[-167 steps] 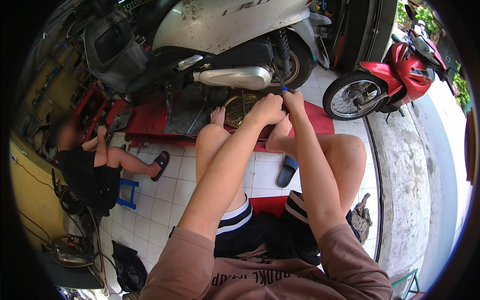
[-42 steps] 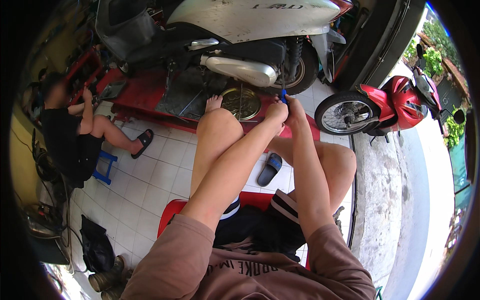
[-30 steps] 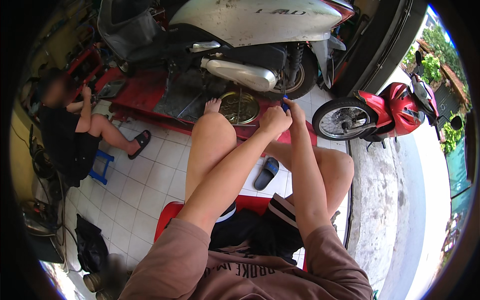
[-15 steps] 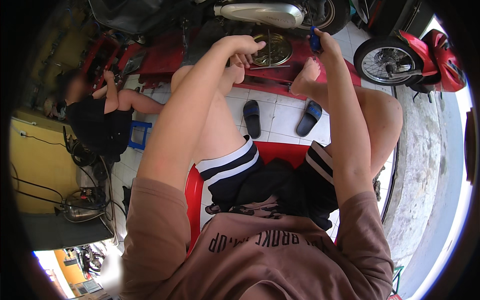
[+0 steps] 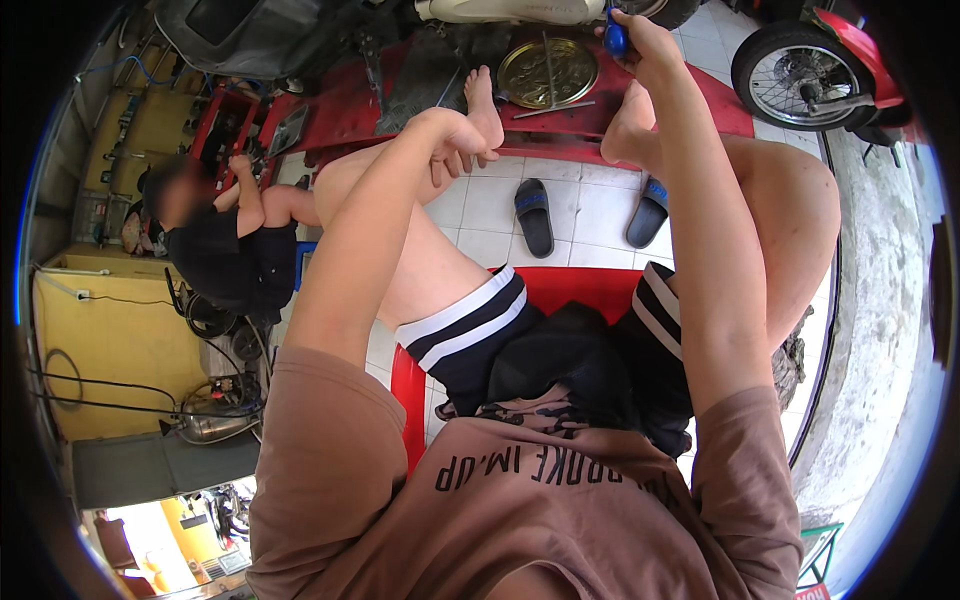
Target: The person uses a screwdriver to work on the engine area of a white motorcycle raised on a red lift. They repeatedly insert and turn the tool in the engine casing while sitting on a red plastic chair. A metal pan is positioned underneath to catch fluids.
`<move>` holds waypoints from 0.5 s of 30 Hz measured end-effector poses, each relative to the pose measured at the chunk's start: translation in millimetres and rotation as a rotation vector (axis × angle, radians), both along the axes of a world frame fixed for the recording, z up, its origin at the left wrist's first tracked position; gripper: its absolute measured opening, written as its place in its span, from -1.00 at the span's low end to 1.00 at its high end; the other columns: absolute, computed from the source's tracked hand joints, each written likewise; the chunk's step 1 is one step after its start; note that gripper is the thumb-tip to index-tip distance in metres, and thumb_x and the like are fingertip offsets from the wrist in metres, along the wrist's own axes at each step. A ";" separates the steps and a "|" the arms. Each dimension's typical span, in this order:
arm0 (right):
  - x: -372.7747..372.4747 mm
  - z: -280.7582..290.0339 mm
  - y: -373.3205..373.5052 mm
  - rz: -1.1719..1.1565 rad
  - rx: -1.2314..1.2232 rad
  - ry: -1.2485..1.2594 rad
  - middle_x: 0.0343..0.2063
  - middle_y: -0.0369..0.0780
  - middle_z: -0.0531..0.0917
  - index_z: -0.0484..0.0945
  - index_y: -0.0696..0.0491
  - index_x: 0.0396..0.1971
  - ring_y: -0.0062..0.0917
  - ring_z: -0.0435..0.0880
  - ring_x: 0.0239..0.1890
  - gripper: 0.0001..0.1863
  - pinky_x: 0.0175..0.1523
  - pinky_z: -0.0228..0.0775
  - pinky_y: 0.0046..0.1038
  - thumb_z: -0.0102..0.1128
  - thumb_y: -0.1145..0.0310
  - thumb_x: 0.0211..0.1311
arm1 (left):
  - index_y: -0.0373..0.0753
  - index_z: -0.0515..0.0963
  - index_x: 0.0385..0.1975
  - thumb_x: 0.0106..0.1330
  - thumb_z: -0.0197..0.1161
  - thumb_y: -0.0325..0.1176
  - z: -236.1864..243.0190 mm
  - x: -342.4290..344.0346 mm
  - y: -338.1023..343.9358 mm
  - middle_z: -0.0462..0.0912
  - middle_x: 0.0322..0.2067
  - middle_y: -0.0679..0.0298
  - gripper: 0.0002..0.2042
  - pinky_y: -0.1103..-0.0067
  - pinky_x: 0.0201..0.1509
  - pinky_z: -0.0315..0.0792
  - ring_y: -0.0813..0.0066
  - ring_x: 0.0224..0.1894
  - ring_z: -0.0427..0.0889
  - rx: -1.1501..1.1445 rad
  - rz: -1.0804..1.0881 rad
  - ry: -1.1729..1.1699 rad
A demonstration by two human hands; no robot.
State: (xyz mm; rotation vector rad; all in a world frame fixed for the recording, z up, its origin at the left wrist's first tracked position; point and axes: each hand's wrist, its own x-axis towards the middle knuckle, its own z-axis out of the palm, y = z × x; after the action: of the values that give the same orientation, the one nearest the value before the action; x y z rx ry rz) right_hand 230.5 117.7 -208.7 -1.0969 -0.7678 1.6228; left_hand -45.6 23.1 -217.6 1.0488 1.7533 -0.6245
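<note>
Screwdriver [image 5: 616, 40] with a blue handle sits at the far side, right of a round gold tray [image 5: 507, 90], in the right hand [image 5: 648, 50], whose fingers are curled around it. The left hand [image 5: 460, 150], loosely half open and holding nothing visible, hangs beside the bare left foot [image 5: 483, 108]. The tray rests on a red platform [image 5: 700, 115]; nearer, two dark slippers [image 5: 535, 218] lie on white tiles. A co-worker [image 5: 225, 245] sits at left; a red motorcycle [image 5: 805, 75] stands far right.

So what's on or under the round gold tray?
A thin metal rod crosses over the round gold tray, ending by a bar at its near edge; red platform shows around. Finer contents are unclear; the surface beneath is covered.
</note>
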 end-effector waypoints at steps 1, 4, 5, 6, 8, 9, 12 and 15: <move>-1.8 3.9 -6.3 0.039 -0.017 -0.055 -0.39 -0.29 0.70 0.47 0.02 -0.14 -0.68 0.58 -0.33 -0.73 -0.20 0.37 -0.58 0.13 0.20 0.25 | -0.33 0.15 0.27 0.40 -0.08 -0.03 -11.1 -10.7 -0.1 0.32 0.20 -0.06 -0.42 0.25 0.22 0.30 0.10 0.24 0.34 0.132 -0.087 0.078; 9.3 9.9 -12.9 -0.007 -0.011 -0.059 -0.40 -0.29 0.70 0.47 0.02 -0.14 -0.69 0.58 -0.35 -0.72 -0.23 0.37 -0.59 0.14 0.20 0.25 | -0.36 0.53 -0.08 0.32 0.07 -0.18 26.7 44.6 19.6 0.60 -0.12 0.00 -0.64 0.41 0.05 0.42 0.15 0.00 0.56 0.829 -0.513 0.041; 2.6 14.0 -16.7 -0.008 -0.006 -0.041 -0.44 -0.29 0.70 0.50 0.04 -0.18 -0.67 0.58 -0.40 -0.76 -0.28 0.36 -0.59 0.13 0.23 0.25 | -0.34 0.57 -0.17 0.31 0.10 -0.18 25.7 49.4 24.1 0.66 -0.25 0.07 -0.68 0.43 -0.06 0.48 0.26 -0.17 0.64 1.000 -0.421 -0.049; 1.7 13.4 -16.0 -0.028 -0.002 -0.030 -0.48 -0.28 0.70 0.53 0.05 -0.23 -0.66 0.59 -0.44 -0.80 -0.33 0.35 -0.59 0.11 0.26 0.25 | -0.33 0.55 -0.14 0.30 0.13 -0.17 31.9 66.7 29.9 0.67 -0.30 0.11 -0.66 0.46 -0.16 0.52 0.36 -0.28 0.67 1.053 -0.374 -0.147; 0.3 10.7 -14.3 -0.017 0.009 -0.027 -0.51 -0.28 0.70 0.57 0.06 -0.32 -0.65 0.59 -0.51 -0.83 -0.41 0.34 -0.59 0.12 0.29 0.24 | -0.34 0.55 -0.15 0.28 0.14 -0.19 35.0 96.9 29.4 0.67 -0.38 0.14 -0.67 0.47 -0.30 0.53 0.41 -0.41 0.67 1.132 -0.305 -0.256; -1.3 5.4 -9.4 -0.019 0.019 -0.017 -0.51 -0.28 0.69 0.58 0.07 -0.35 -0.62 0.58 -0.55 -0.83 -0.43 0.34 -0.58 0.13 0.28 0.23 | -0.34 0.55 -0.15 0.27 0.14 -0.20 38.6 111.9 32.1 0.67 -0.41 0.13 -0.68 0.47 -0.33 0.53 0.39 -0.42 0.66 1.192 -0.309 -0.287; -3.7 -15.4 7.9 -0.061 0.025 -0.052 -0.55 -0.21 0.62 0.56 0.16 -0.47 -0.54 0.56 -0.59 -0.84 -0.55 0.32 -0.47 0.27 0.36 0.12 | -0.40 0.54 -0.18 0.19 0.16 -0.24 48.3 153.9 27.0 0.65 -0.46 0.00 -0.66 0.40 -0.34 0.52 0.25 -0.43 0.66 1.169 -0.297 -0.277; 0.5 -24.7 13.5 -0.088 0.020 -0.072 -0.61 -0.29 0.50 0.51 0.20 -0.49 -0.60 0.36 -0.67 -0.78 -0.61 0.16 -0.45 0.28 0.34 0.12 | -0.43 0.58 -0.31 0.11 0.20 -0.21 56.0 174.0 17.9 0.63 -0.41 -0.14 -0.65 0.29 -0.18 0.51 0.04 -0.30 0.66 1.175 -0.189 -0.156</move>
State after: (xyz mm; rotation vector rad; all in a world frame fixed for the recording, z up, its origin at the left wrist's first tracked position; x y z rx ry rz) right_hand 231.0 131.2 -233.4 -1.1646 -0.7704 1.5061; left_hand 128.4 41.0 -161.6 1.9795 1.8588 0.4913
